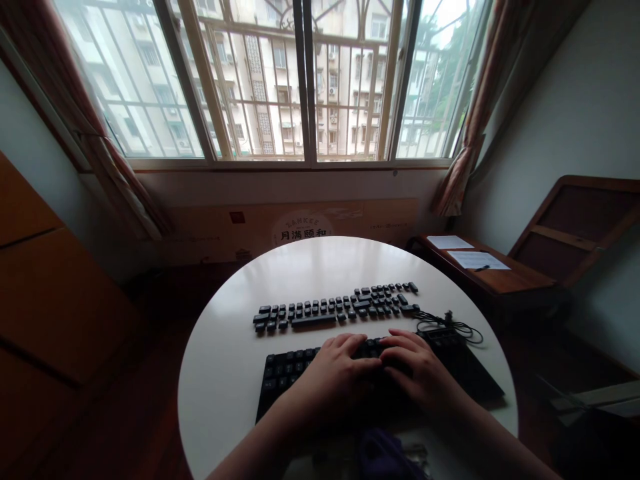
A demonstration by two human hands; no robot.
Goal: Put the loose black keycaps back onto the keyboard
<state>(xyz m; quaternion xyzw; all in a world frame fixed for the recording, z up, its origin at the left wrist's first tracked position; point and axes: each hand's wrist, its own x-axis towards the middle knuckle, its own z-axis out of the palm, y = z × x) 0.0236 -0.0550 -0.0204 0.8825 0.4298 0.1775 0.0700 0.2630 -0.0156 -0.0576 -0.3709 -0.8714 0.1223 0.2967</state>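
A black keyboard (287,373) lies on the white round table (215,387), with keycaps showing on its left part. My left hand (337,363) rests over its middle, fingers bent and somewhat apart, fingertips down at the upper rows. Close beside it, my right hand (417,363) reaches in from the right with its fingers spread, and the fingertips of both hands nearly meet. No object shows between the fingers of either hand. My hands hide the middle of the keyboard. Behind it, loose black keycaps (325,305) stand in rows, with a long space bar keycap (313,321) in front.
A coiled black cable (450,325) lies behind the keyboard's right end. Something purple (383,453) sits at the near table edge, in shadow. To the right, a wooden bench (525,277) bears paper sheets (480,260) and a pen (483,268). Barred windows stand beyond.
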